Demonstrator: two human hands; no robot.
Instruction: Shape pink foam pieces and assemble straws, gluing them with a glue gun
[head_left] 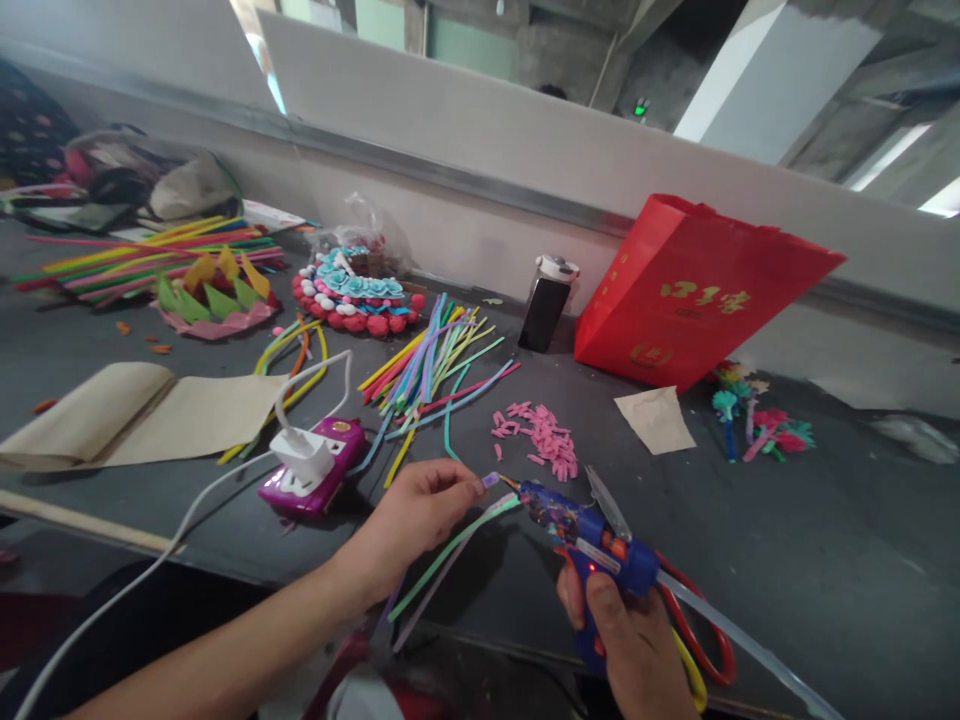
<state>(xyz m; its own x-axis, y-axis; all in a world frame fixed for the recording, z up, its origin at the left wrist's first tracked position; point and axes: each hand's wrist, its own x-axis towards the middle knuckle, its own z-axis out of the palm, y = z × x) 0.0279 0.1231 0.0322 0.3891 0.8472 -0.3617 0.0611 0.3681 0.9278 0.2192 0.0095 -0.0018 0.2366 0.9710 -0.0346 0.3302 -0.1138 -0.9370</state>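
Observation:
My right hand [630, 635] is wrapped round the handle of a blue hot glue gun [585, 525], whose small red light is lit. A long clear glue stick [739, 630] runs out of its back end. The gun's metal nozzle points left, close to a small purple piece [490, 480] pinched between the thumb and fingers of my left hand [435, 500]. Whether nozzle and piece touch, I cannot tell. Green and pale purple fuzzy strips [450, 555] lie under the nozzle. Just beyond is a pile of short pink pieces [551, 440]. Scissors [697, 620] are partly hidden behind the gun.
A purple power strip [322, 475] with a white plug and cable stands left of my hands. Colourful fuzzy strips [427, 360] lie farther back. A red paper bag [690, 290] and a dark bottle [546, 305] stand near the wall. Brown paper [217, 415] lies left.

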